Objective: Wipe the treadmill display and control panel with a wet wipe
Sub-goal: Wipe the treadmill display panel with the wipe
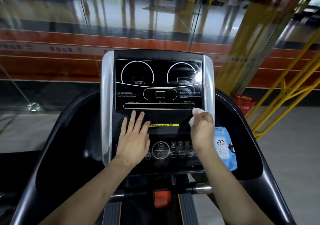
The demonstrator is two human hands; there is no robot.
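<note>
Your right hand [201, 128] is closed around a crumpled white wet wipe [194, 115], the fingers curled over it so that the wipe shows above and to the left of your knuckles. The wipe presses against the near right corner of the treadmill display [158, 84], right where the glossy black screen meets the dark band below it. Your left hand [134, 138] lies flat on the console with its fingers spread and straight, holding nothing; the fingertips reach up to just below the display's near edge, and the palm covers the left part of the control panel [173, 151]. Between your two hands runs a yellow strip [164, 125] with dark lettering, its left end hidden under your left fingers. Nearer to you, the control panel shows a round start button [160, 149] and small round keys, with your right wrist crossing over the panel's right side. A blue pack of wet wipes [224, 148] rests in the dark recess just right of the console, beside your right forearm. The far right part of the display carries streaky smears and a bright glare. A red safety key [162, 198] sits below the console, near and centred between your forearms.
</note>
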